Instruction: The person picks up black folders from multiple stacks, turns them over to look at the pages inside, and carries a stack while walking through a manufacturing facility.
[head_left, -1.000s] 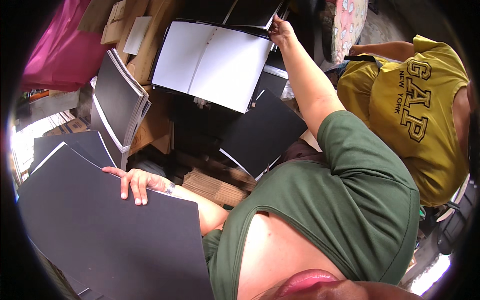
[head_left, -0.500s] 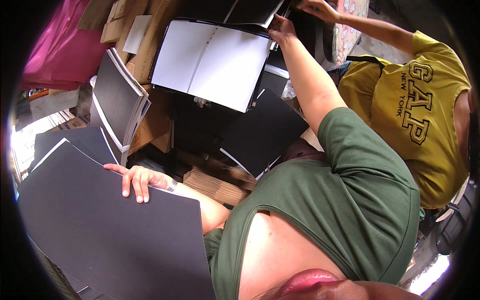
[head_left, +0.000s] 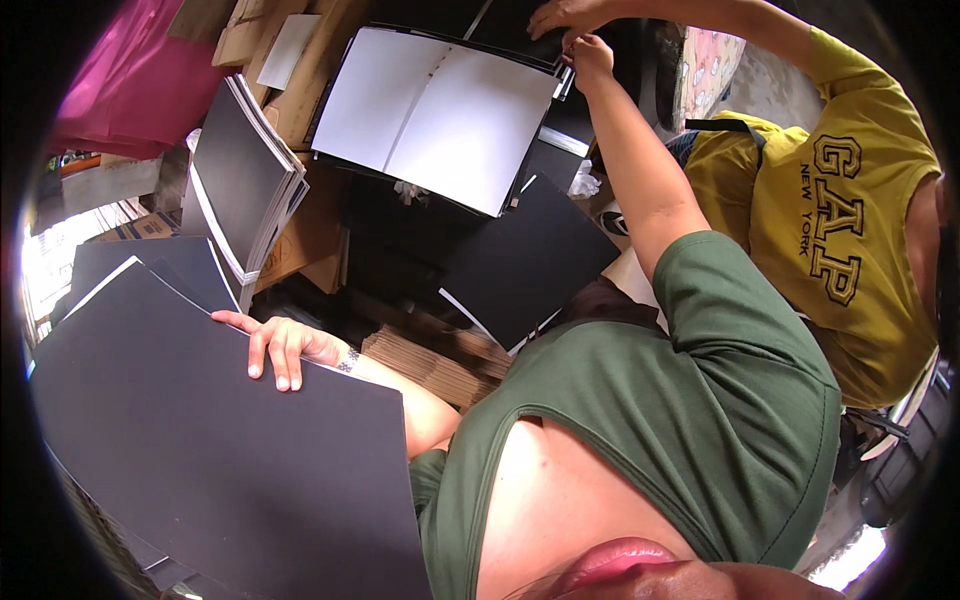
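Observation:
My left hand (head_left: 285, 350) grips the edge of a large black sheet (head_left: 230, 450), its fingers bent over the top face and one digit stretched along the edge. Further black sheets (head_left: 165, 262) with pale edges lie behind it. At the top, my right hand (head_left: 588, 58) has its fingers closed by the right edge of a dark panel (head_left: 505, 22); what is between them cannot be made out. Left of it is a white double-page sheet (head_left: 435, 105) with a centre fold, on a black backing. A co-worker's hand (head_left: 570, 14) reaches over the panel, close to mine.
An upright stack of black boards (head_left: 240, 180) with white edges stands at left. Another black board (head_left: 530, 262) lies near my body. Stacked brown cardboard (head_left: 430, 365) sits below. Cardboard boxes (head_left: 290, 100) and pink cloth (head_left: 125, 85) are at upper left. A co-worker in yellow (head_left: 800, 220) is at right.
The black sheet by my right hand has come down flat. The co-worker's hand has moved left over the dark panel. My left hand keeps its grip; the view has shifted slightly.

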